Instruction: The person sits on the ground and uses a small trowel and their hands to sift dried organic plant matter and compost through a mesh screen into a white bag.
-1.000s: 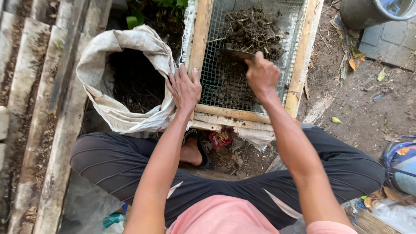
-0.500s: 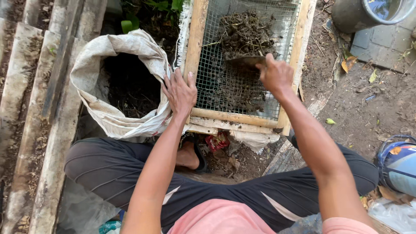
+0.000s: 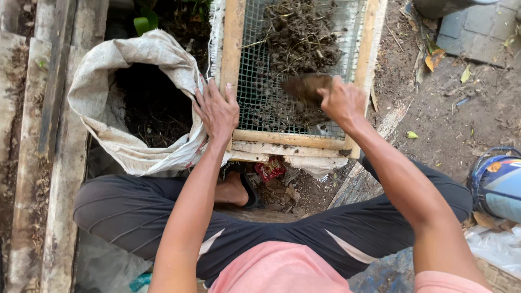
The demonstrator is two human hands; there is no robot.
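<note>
Both busy: right hand (image 3: 341,102) grips trowel (image 3: 306,87), left hand (image 3: 217,111) flat on sieve frame (image 3: 233,49).

- The ground (image 3: 461,108) is bare, dusty earth, scattered with dry leaves (image 3: 434,58) and bits of twig.
- At the top right corner it gives way to grey paving stones (image 3: 477,21).
- A wooden sieve frame (image 3: 293,138) with wire mesh sits over the earth, with dirt and roots heaped on the mesh.
- Just beside the frame, to its left, stands an open white sack (image 3: 135,146) (dark soil inside).
- Weathered planks (image 3: 32,163) lie along the left edge.
- A red wrapper (image 3: 269,168) lies under the frame's near edge.
- A blue container (image 3: 499,182) rests at the right.
</note>
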